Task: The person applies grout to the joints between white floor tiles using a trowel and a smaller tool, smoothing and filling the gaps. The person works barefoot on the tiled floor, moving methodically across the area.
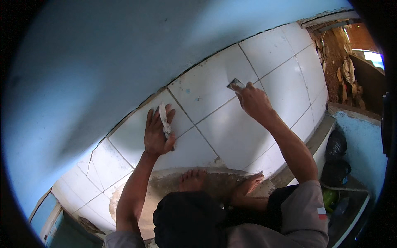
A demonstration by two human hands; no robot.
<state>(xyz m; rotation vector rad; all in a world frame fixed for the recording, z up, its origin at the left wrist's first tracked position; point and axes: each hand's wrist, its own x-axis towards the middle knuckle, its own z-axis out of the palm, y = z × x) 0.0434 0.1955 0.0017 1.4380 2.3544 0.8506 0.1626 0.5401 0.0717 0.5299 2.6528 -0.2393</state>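
Observation:
My right hand (253, 99) grips a small flat scraper (234, 83), its dark blade against a white tile near a joint. My left hand (155, 136) lies palm down on the tiles to the left, fingers stretched. A slim white stick-like tool (163, 115), seemingly wrapped at one end, is tucked between its fingers and thumb; its exact kind cannot be told. Beneath both hands are large white floor tiles (223, 126) with dark joints. Small bluish specks and smears mark the tile between the hands.
A pale blue wall (103, 62) meets the tiles along a cracked edge. My bare feet (193, 178) rest by a rough cement patch (159, 188). At right are a raised ledge (320, 134), black plastic bags (336, 146) and a doorway onto brown earth (333, 58).

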